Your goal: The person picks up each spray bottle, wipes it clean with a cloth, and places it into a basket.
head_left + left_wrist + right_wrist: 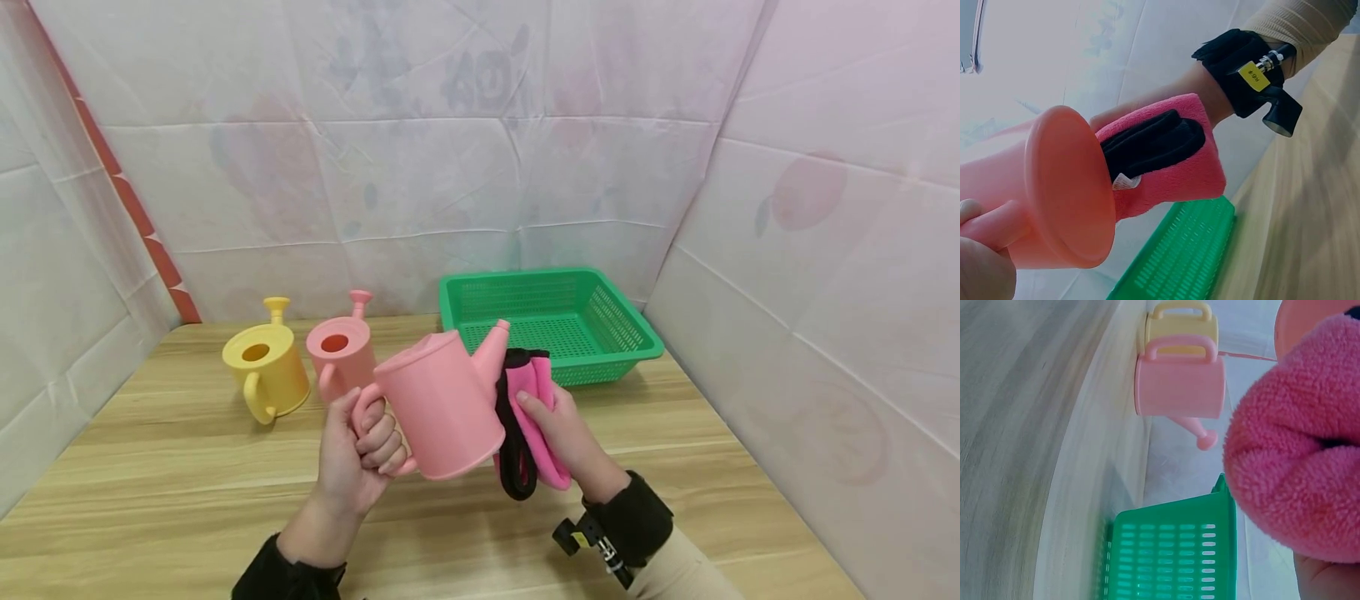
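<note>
My left hand [362,454] grips the handle of a pink watering can [442,408], held tilted above the table with its spout to the right. This can's spout ends without a sprinkler head. In my right hand [562,425] is a folded pink cloth with black trim [534,408], pinched between thumb and fingers beside the can's spout side. The left wrist view shows the cloth [1172,181] with a black band and a small white tag, overlapping the can's base [1072,187]. Fluffy pink cloth [1297,437] fills the right side of the right wrist view.
A yellow watering can [277,375] and a second pink watering can [352,346] stand at the back left of the wooden table [187,492], both with sprinkler heads. Behind my right hand sits a green plastic basket [615,367]. Pale printed sheets [420,183] hang around the table.
</note>
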`<state>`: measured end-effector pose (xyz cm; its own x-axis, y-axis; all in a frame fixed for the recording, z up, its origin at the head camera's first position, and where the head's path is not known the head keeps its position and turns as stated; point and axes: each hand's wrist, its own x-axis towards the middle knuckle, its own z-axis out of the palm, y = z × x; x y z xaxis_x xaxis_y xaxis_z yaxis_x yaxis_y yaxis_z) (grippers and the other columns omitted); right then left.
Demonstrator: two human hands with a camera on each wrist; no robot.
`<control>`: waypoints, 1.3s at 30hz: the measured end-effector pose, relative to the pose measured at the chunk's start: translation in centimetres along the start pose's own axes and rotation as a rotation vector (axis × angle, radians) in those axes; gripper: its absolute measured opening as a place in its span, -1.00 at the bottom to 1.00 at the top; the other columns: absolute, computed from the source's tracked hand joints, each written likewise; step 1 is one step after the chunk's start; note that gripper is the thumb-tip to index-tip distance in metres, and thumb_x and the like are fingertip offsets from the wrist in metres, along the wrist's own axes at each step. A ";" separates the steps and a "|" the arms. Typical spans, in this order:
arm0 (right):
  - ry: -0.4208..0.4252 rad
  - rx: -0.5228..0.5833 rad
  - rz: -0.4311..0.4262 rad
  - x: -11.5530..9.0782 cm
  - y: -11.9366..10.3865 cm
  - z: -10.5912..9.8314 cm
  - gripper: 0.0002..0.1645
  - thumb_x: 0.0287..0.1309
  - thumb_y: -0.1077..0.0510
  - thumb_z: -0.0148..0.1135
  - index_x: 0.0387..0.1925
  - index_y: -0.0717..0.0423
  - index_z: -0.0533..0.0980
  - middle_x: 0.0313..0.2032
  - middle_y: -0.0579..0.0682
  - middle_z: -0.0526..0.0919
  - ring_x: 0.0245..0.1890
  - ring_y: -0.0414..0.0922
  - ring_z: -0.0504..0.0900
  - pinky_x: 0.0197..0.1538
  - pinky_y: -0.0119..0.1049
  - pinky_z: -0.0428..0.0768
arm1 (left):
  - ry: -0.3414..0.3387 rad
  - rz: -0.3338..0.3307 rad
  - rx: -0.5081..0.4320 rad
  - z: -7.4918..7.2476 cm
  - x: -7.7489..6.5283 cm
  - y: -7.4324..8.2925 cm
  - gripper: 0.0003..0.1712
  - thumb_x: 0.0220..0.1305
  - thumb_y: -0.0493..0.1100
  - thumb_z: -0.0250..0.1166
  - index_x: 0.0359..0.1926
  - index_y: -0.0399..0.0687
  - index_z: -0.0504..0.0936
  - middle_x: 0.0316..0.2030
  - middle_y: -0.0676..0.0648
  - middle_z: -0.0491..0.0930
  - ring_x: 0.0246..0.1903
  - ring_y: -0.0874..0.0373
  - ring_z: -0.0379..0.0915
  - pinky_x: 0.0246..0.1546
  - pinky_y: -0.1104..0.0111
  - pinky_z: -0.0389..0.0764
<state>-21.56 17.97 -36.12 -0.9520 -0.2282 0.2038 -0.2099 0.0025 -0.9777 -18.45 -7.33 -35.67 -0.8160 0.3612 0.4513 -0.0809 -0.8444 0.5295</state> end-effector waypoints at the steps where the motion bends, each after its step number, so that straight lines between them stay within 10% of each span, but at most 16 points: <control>1: 0.023 0.001 -0.003 0.0 -0.1 0.0 -0.65 0.30 0.17 -0.02 -0.04 0.41 0.31 -0.40 0.02 0.56 -0.44 -0.20 0.62 -0.32 -0.32 0.60 | -0.006 -0.005 -0.007 0.0 0.0 -0.1 -0.53 0.42 -0.05 -0.64 -0.61 -0.05 -0.04 -0.79 0.08 -0.06 -0.82 0.24 -0.21 -0.77 0.43 -0.15; 13: 0.222 0.182 0.013 0.3 -1.1 -1.1 -0.63 0.38 -0.08 -0.16 -0.17 0.15 0.36 -0.42 -0.06 0.58 -0.42 -0.22 0.60 -0.28 -0.35 0.57 | -0.031 -0.119 0.000 0.0 -0.3 -1.2 -0.54 0.44 -0.06 -0.61 -0.60 -0.03 0.00 -0.79 0.10 -0.06 -0.82 0.27 -0.21 -0.76 0.45 -0.13; 26: -0.309 0.490 -0.008 -0.6 -1.6 -1.4 -0.22 0.25 -0.41 -0.66 0.23 -0.27 0.32 0.06 -0.24 0.46 0.00 -0.34 0.41 0.07 -0.46 0.38 | 0.017 -0.117 -0.071 0.0 -0.2 -1.9 -0.53 0.47 -0.02 -0.53 -0.60 -0.01 0.04 -0.78 0.11 -0.08 -0.82 0.30 -0.24 -0.79 0.49 -0.13; 39: -0.150 0.387 0.223 -0.9 -1.4 -0.5 -0.30 0.28 -0.40 -0.44 0.26 -0.14 0.19 -0.08 -0.20 0.52 -0.11 -0.28 0.47 0.01 -0.35 0.43 | 0.142 -0.072 -0.023 0.2 0.2 -1.4 -0.54 0.49 -0.01 -0.38 -0.59 -0.03 0.06 -0.76 0.09 -0.07 -0.80 0.27 -0.23 -0.77 0.47 -0.17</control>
<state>-20.48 18.71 -34.94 -0.9158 -0.4017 0.0051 0.1218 -0.2895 -0.9494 -18.44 -5.96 -36.21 -0.8800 0.3629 0.3063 -0.1536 -0.8279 0.5395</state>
